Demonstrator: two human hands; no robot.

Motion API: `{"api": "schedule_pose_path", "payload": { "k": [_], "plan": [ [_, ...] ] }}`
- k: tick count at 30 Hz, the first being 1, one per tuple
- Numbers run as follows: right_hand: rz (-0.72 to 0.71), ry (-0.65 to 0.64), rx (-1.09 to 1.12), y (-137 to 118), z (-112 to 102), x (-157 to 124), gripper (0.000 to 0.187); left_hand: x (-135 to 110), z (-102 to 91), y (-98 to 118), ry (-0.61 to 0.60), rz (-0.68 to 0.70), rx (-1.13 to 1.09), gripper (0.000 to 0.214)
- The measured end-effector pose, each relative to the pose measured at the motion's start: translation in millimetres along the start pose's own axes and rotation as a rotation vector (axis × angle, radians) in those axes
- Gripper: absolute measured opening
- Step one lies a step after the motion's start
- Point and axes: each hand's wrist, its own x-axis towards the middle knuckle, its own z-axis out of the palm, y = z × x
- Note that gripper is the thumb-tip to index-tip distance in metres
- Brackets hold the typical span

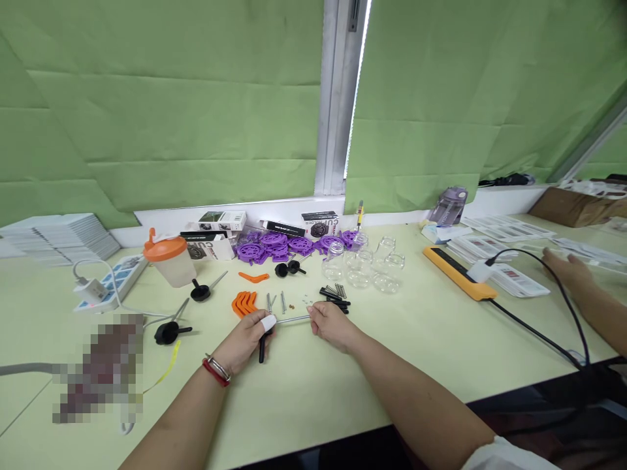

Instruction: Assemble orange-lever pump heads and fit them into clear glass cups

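Observation:
My left hand (249,339) is closed round a black plastic part (262,350) whose stem sticks out below the fingers. A thin metal rod (292,319) runs from that hand to my right hand (333,324), where the fingertips pinch its far end. White tape covers the left thumb. Just beyond the hands lie several orange bent levers (243,303), loose metal pins (283,302), tiny brass pieces (292,307), springs (337,290) and black rods (337,301).
Purple plastic wheels (274,248) and cup holder boxes (210,247) line the back. Clear glass jars (359,271) stand behind my right hand. Black cups with rods (168,332) and an orange-lidded cup (171,261) are leftward. An orange power strip (460,274) and another person's hand (568,274) are rightward.

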Motion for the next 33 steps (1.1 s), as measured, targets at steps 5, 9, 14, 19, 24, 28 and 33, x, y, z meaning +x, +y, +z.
{"api": "schedule_pose_path", "payload": {
  "k": [5, 9, 14, 19, 24, 28, 33],
  "plan": [
    [-0.001, 0.0, 0.064, 0.6, -0.3, 1.4, 0.038, 0.7, -0.6, -1.1, 0.008, 0.003, -0.005, 0.032],
    [0.029, 0.007, 0.104, -2.7, -5.5, 0.5, 0.032, 2.4, -2.6, -3.4, 0.002, 0.004, -0.001, 0.032],
    [-0.041, -0.01, 0.085, -7.9, -17.0, -3.3, 0.012, 2.7, -3.7, -4.5, 0.002, 0.014, 0.001, 0.033],
    [-0.051, -0.023, 0.077, -6.6, -16.8, -2.6, 0.007, 2.1, -3.3, -4.1, -0.003, 0.013, -0.001, 0.032],
    [-0.003, -0.047, 0.12, -5.4, -13.6, -1.1, 0.006, 1.4, -2.3, -2.8, -0.011, 0.005, 0.019, 0.032],
    [0.019, -0.056, 0.111, -2.7, -12.7, -0.5, 0.012, 0.2, -0.9, -0.2, -0.008, -0.002, 0.013, 0.032],
    [0.051, -0.073, 0.134, -4.6, -10.5, -1.5, 0.016, 0.0, -0.1, 0.9, 0.003, 0.001, -0.006, 0.032]
  ]
}}
